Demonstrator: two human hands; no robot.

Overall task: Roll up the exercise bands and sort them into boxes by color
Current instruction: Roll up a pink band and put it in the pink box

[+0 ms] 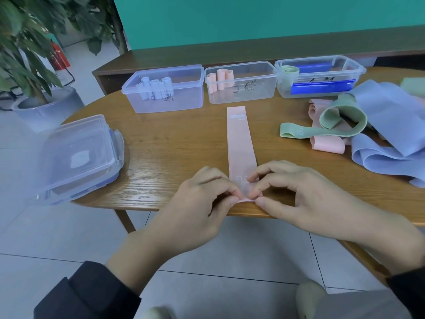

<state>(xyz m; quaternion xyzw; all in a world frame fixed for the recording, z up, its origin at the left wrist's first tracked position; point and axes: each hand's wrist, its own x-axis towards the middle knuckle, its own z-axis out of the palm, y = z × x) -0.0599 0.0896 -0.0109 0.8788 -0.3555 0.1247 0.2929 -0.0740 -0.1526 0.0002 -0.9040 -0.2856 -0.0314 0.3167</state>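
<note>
Partly hidden: pink band end, under fingers.

Your hands: left hand and right hand are bare, no gloves, rings or watch.
Your sleeves: dark, near black, thick cuffs ending above the wrists.
Your lap: grey fabric at the bottom edge.

pink band: laid flat on the wooden table, near end pinched by left hand and right hand
boxes: three clear ones lined up behind
</note>
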